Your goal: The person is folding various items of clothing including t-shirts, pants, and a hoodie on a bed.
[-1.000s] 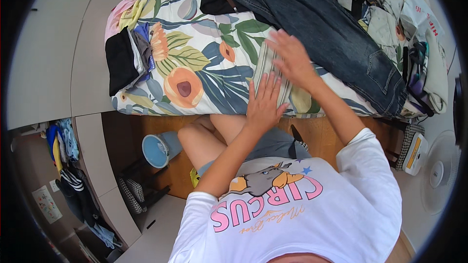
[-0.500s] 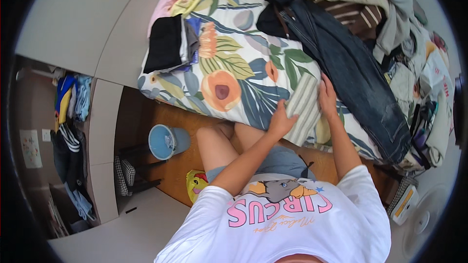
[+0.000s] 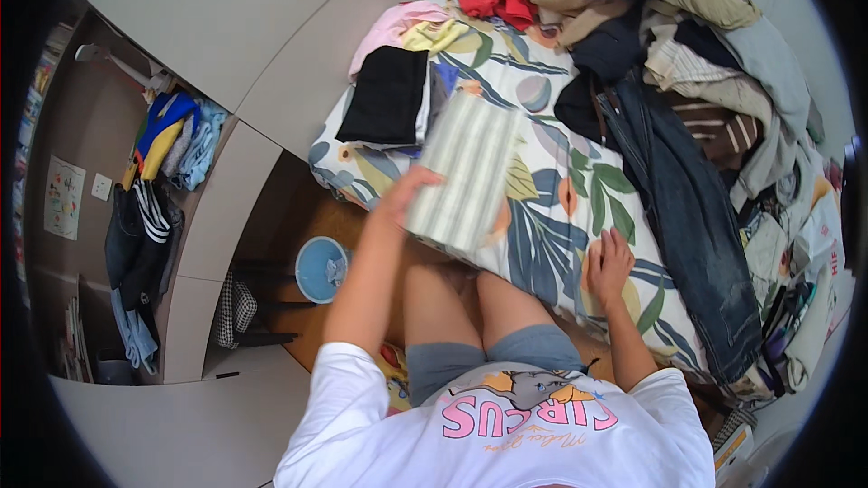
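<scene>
Item one: a folded striped cloth [image 3: 468,176], in the left hand [image 3: 407,199]; it extends beyond and to the right of the fingers. We record the thumb on top near its left edge, the other fingers hidden; we read this as a one-sided grip. Whether the cloth touches the bed below, we cannot tell.

Item two: the right hand [image 3: 611,268], holding nothing that we can see, fingers loosely extended at the floral bed cover [image 3: 542,244], well apart from the cloth.

Item three: a folded black garment [image 3: 384,95], just beyond the left fingers.

Item four: dark jeans [image 3: 692,235], laid lengthwise to the right of the right fingers.

Item five: a blue bucket [image 3: 312,264], nearer the body than the left fingers and to their left.

Hazards, in our judgement: gripped at one side only, the cloth could sag at its far corner and lose its folds; a slack thumb could let its layers fan apart; a low pass could nudge the black garment askew, so near does it lie.
</scene>
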The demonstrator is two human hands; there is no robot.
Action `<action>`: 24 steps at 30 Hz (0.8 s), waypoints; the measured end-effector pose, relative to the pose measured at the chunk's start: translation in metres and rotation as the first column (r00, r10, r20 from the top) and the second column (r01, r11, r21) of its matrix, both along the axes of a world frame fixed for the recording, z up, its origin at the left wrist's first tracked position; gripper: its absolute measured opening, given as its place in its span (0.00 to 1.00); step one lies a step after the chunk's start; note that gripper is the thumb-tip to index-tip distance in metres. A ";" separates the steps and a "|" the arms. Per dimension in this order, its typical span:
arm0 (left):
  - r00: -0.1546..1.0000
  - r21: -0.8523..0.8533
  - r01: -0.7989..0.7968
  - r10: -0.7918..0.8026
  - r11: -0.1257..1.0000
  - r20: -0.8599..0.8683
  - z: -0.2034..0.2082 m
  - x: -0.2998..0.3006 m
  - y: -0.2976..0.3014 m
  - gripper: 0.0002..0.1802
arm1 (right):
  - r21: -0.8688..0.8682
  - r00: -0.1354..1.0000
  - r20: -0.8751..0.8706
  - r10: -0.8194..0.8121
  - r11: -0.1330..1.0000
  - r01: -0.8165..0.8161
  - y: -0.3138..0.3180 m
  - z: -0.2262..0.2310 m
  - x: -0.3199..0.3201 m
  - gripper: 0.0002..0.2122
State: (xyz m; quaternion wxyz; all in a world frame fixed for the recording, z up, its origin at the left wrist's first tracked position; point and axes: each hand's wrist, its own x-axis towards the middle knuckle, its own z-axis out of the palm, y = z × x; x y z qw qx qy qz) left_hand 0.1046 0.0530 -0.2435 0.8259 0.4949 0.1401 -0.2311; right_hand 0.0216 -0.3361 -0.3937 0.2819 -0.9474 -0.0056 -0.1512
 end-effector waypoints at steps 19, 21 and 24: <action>0.756 0.753 -0.633 -0.353 -0.182 0.551 -0.003 0.188 0.130 0.43 | -0.227 0.995 0.012 -0.101 0.969 0.101 0.009 -0.002 0.005 0.20; 0.887 0.834 -0.456 -0.235 -0.311 0.398 -0.005 0.190 0.111 0.45 | -0.232 0.994 0.008 -0.105 0.967 0.104 0.011 -0.003 0.006 0.20; 0.966 0.859 -0.192 -0.246 -0.474 0.081 -0.074 0.180 0.102 0.46 | -0.214 0.996 -0.003 -0.090 0.973 0.088 0.017 -0.005 0.008 0.21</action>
